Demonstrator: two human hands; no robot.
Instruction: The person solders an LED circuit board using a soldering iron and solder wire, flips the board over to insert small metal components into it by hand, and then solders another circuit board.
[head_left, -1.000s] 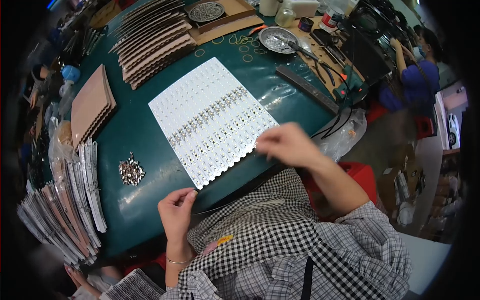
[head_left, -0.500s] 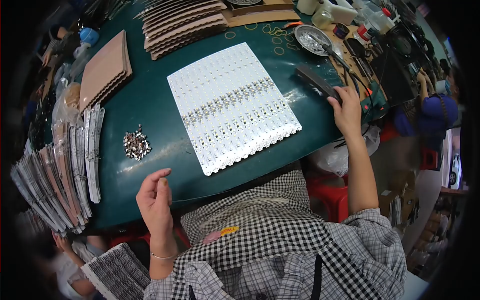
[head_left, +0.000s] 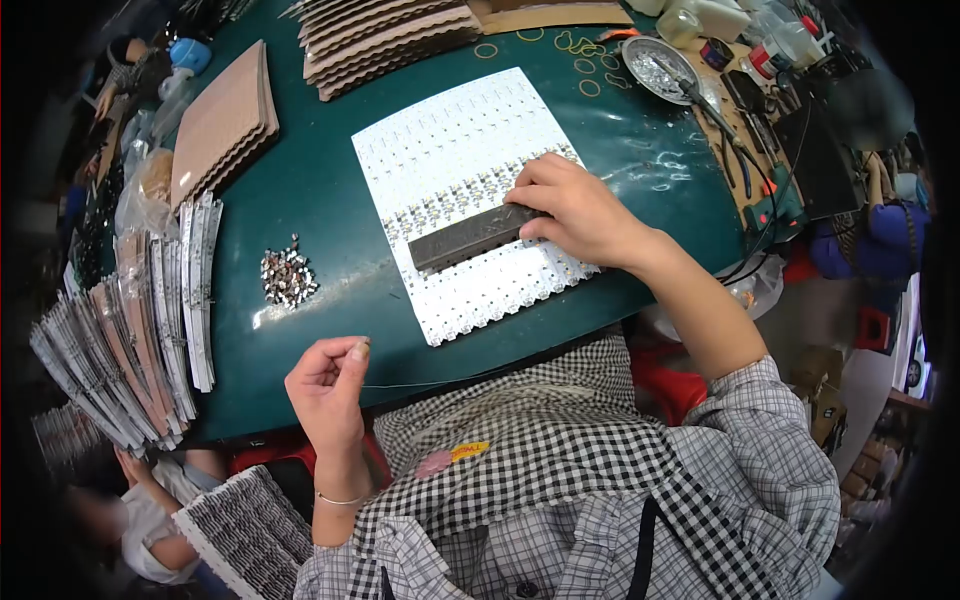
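A white sheet of circuit boards [head_left: 455,120] with a jagged near edge lies on the green table [head_left: 330,180]. Across its middle is a dark metal bar [head_left: 470,238], its right end gripped by my right hand [head_left: 580,212]. Near the table's front edge, my left hand [head_left: 333,385] is raised, thumb and forefinger pinched on the end of a thin wire [head_left: 420,384] that runs right along the edge. Left of the sheet sits a small pile of shiny metal pieces [head_left: 288,277].
Strip bundles [head_left: 130,330] and brown corrugated sheets [head_left: 225,125] line the left; more corrugated sheets [head_left: 385,40] stand behind. Rubber bands [head_left: 590,66], a metal dish [head_left: 660,70] and pliers [head_left: 738,150] are at back right. Other people sit at lower left [head_left: 160,520] and far right [head_left: 875,235].
My right hand went from the sheet's near edge to the bar at the right, took hold of it and brought it left onto the sheet. My left hand moved left and slightly up.
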